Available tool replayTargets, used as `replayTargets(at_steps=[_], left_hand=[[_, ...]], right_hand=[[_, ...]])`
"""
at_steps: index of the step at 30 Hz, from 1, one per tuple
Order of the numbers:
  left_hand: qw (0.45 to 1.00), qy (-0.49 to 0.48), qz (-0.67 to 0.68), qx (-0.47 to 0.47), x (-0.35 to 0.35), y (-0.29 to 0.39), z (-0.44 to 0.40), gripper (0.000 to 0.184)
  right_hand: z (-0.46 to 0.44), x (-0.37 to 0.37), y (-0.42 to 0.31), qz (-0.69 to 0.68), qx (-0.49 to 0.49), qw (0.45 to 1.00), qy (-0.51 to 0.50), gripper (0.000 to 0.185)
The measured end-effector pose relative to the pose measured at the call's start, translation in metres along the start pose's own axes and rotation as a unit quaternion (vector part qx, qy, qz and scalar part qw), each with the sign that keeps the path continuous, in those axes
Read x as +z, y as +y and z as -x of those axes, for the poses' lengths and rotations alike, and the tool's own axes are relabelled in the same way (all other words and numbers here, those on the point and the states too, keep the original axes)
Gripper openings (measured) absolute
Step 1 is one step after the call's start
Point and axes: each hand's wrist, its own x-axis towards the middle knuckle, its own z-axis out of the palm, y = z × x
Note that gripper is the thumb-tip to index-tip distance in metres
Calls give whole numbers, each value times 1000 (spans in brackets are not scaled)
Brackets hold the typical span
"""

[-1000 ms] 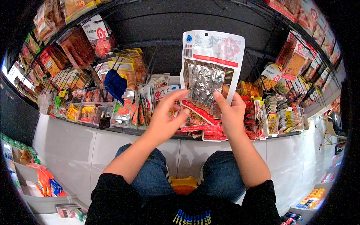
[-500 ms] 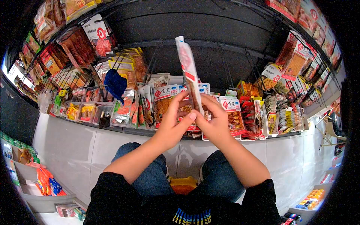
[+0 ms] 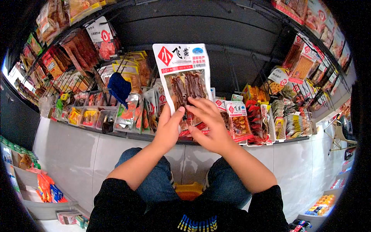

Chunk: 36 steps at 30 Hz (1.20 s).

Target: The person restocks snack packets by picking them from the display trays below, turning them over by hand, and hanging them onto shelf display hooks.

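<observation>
Before a black display wall [image 3: 228, 31], the left grip [image 3: 167, 129] pinches a likely light, slick jerky packet [image 3: 186, 83] by its edge, the surest hold, the right grip [image 3: 211, 125] spread loosely over its front.

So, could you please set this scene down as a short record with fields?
Held item: packet, white border, clear window showing dark strips, printed front facing the camera
Left hand: grips the packet's lower left, thumb in front
Right hand: fingers spread over its lower right front
Beyond: more packets on display
Left side: dark blue item, use unclear
Below: jeans, grey floor
</observation>
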Motion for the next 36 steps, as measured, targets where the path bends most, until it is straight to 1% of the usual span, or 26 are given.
replayTargets(at_steps=[2, 3, 4, 5, 6, 7, 8, 9, 10, 12, 14, 15, 16, 18, 19, 22, 23, 24, 28, 30, 31, 32, 34, 35, 36], left_hand=[[995, 37, 53, -74, -2, 2, 0, 40], [998, 18, 44, -38, -2, 4, -1, 39], [998, 18, 45, -35, -3, 6, -1, 39], [997, 40, 32, -49, -3, 7, 0, 39], [996, 62, 19, -62, -4, 10, 1, 39], [996, 61, 21, -57, -6, 10, 3, 39], [994, 77, 10, -73, -9, 9, 4, 40], [992, 91, 1, -85, -10, 11, 4, 42], [992, 90, 56, -70, -4, 16, 4, 42], [993, 92, 26, -74, -6, 13, 3, 42], [995, 66, 33, -69, -18, -4, -3, 42], [996, 79, 23, -30, -16, -7, -3, 34], [997, 74, 25, -20, -17, -9, -3, 34], [996, 69, -37, -36, -18, -3, 2, 24], [996, 76, -25, -35, -13, 2, 4, 15], [998, 50, -31, -31, -5, 21, 9, 15], [997, 38, -57, -19, -6, 23, 8, 26], [998, 33, -58, -14, -6, 25, 8, 26], [999, 28, -47, 7, -4, 29, 15, 27], [995, 34, -63, 74, 3, 38, 17, 31], [997, -1, -41, 61, 5, 46, 21, 38], [996, -8, -47, 69, 9, 55, 15, 38], [982, -22, -93, 161, 22, 66, 9, 46], [981, -33, -79, 176, 25, 65, 4, 50], [981, -34, -79, 177, 30, 71, 1, 50]], right_hand=[[-1, -3, 1, 17, -2, 1000, -1, 41], [-1, -6, 1, 55, 3, 998, 27, 39], [-1, -9, 2, 94, 6, 994, 55, 37], [0, -12, 5, 119, 6, 990, 74, 40], [1, -14, 6, 120, 3, 990, 75, 40], [1, -17, 7, 109, 38, 988, 105, 43], [0, -20, 8, 98, 70, 983, 137, 46], [5, -17, 16, 31, 114, 982, 147, 49], [5, -16, 10, -106, 179, 965, 163, 44], [8, -14, 18, -299, 215, 919, 144, 42], [11, -17, 25, -283, 276, 913, 98, 41], [13, -15, 26, -350, 266, 890, 119, 38], [13, -17, 23, -387, 280, 869, 126, 30], [18, -20, 22, -354, 299, 878, 119, 24], [18, -21, 19, -351, 292, 881, 121, 24], [21, -23, 10, -351, 286, 881, 137, 20], [22, -24, 6, -357, 282, 879, 144, 19], [21, -26, 1, -363, 278, 876, 152, 19], [19, -37, -19, -331, 226, 901, 167, 16], [15, -42, -23, -314, 212, 907, 185, 14], [13, -47, -29, -298, 204, 913, 188, 13], [6, -53, -29, -284, 192, 919, 193, 12], [-4, -64, -31, -316, 159, 913, 202, 13], [-9, -70, -33, -310, 155, 914, 210, 14], [-15, -76, -36, -305, 152, 914, 219, 15]])
